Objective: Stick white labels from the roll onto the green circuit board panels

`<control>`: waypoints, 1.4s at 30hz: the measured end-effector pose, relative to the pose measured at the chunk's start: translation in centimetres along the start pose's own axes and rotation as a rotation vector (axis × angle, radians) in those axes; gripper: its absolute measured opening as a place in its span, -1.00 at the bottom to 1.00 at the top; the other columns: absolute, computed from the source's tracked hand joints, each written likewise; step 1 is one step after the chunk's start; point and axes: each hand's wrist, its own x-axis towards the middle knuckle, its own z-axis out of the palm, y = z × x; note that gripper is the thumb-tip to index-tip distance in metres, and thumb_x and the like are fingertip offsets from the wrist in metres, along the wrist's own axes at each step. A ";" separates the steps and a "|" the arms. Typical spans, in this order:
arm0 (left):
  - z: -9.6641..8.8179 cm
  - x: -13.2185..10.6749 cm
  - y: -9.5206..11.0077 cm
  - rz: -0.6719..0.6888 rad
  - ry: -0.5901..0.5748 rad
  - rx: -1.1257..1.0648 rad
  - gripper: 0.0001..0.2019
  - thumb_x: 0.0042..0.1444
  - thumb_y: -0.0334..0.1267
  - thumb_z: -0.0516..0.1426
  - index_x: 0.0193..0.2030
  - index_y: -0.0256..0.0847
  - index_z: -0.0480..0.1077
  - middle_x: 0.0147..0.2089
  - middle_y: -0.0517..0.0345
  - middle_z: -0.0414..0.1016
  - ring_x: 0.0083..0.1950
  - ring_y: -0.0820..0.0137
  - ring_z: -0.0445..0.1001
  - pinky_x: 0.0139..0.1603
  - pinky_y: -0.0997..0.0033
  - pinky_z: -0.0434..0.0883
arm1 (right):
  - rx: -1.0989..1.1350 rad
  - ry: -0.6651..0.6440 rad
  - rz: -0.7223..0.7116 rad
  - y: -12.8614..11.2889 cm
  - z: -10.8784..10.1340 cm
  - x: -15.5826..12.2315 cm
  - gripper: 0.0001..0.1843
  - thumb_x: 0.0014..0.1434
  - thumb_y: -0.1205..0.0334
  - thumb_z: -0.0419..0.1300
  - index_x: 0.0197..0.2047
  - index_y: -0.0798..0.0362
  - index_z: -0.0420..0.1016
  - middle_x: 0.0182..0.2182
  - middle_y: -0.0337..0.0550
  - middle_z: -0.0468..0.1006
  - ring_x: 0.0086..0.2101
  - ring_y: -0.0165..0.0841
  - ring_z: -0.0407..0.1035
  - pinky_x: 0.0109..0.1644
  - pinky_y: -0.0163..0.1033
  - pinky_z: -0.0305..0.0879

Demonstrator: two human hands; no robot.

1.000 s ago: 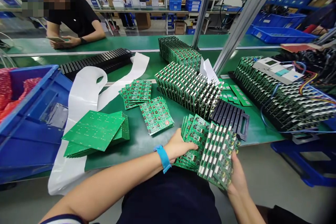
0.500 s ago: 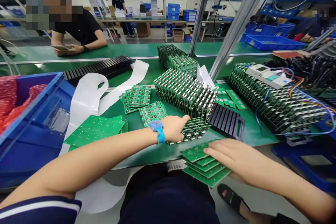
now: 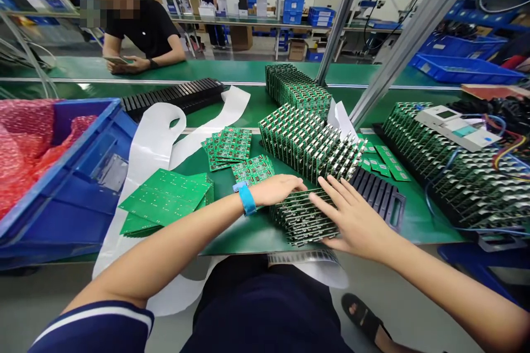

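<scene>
A stack of green circuit boards (image 3: 304, 220) lies near the front edge of the green table, with its board edges facing me. My left hand (image 3: 279, 188) rests at the stack's far left side, fingers stretched out together and a little bent at the tips. A blue band with a small device circles that wrist. Over the right side of the stack, my right hand (image 3: 356, 223) is spread open, fingertips on or close to the boards. Behind the hands, a row of upright boards (image 3: 306, 140) stands in a black slotted rack (image 3: 379, 196).
Flat green boards (image 3: 165, 196) and smaller populated boards (image 3: 229, 146) lie left of my hands, beside a white paper strip (image 3: 144, 143). A blue bin (image 3: 62, 231) holds red bubble wrap. Another filled rack (image 3: 447, 160) stands right. A person (image 3: 144, 33) sits opposite.
My right hand has moved up and left from the table edge. The several boards it had there now appear on the stack, which is taller. The whole view has shifted slightly.
</scene>
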 end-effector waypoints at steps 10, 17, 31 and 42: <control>10.8 -5.7 -4.8 0.209 0.799 -0.533 -0.48 0.30 -0.03 -0.29 0.31 -0.27 -0.09 0.37 -0.02 -0.07 0.37 0.34 -0.08 0.36 0.27 -0.09 | 0.034 -0.120 -0.016 0.5 -0.4 0.7 0.19 -0.20 -0.10 0.39 0.31 0.30 -0.10 0.26 0.29 -0.07 0.21 0.10 -0.16 0.28 0.18 -0.21; 12.9 -3.7 -5.6 0.298 0.783 -0.309 -0.41 0.30 -0.06 -0.32 0.37 -0.27 -0.44 0.42 0.05 -0.44 0.41 0.26 -0.37 0.39 0.20 -0.26 | 0.033 -0.176 -0.060 0.5 -0.6 0.8 0.15 -0.17 0.02 0.41 0.34 0.12 -0.14 0.31 0.17 -0.33 0.24 0.10 -0.27 0.25 0.20 -0.12; 14.0 -5.0 -6.7 0.361 0.598 -0.035 0.28 -0.18 0.21 0.20 0.29 -0.30 -0.73 0.37 -0.35 -0.49 0.36 -0.17 -0.32 0.27 -0.21 -0.05 | 0.159 -0.178 -0.089 0.9 0.1 2.0 -0.22 -0.11 0.20 0.22 0.16 0.31 0.11 0.05 0.27 0.21 0.05 0.04 0.14 0.11 0.11 0.14; 10.3 -7.4 -8.4 0.702 0.500 0.479 -0.18 0.13 -0.25 0.09 0.34 -0.19 -0.43 0.22 -0.21 0.16 0.32 0.08 0.00 0.25 -0.14 0.08 | -0.053 0.294 -0.090 -2.7 3.5 -3.7 -0.34 0.00 0.37 0.10 0.20 0.09 0.08 -0.01 0.09 0.30 -0.02 -0.01 0.23 0.02 0.14 0.17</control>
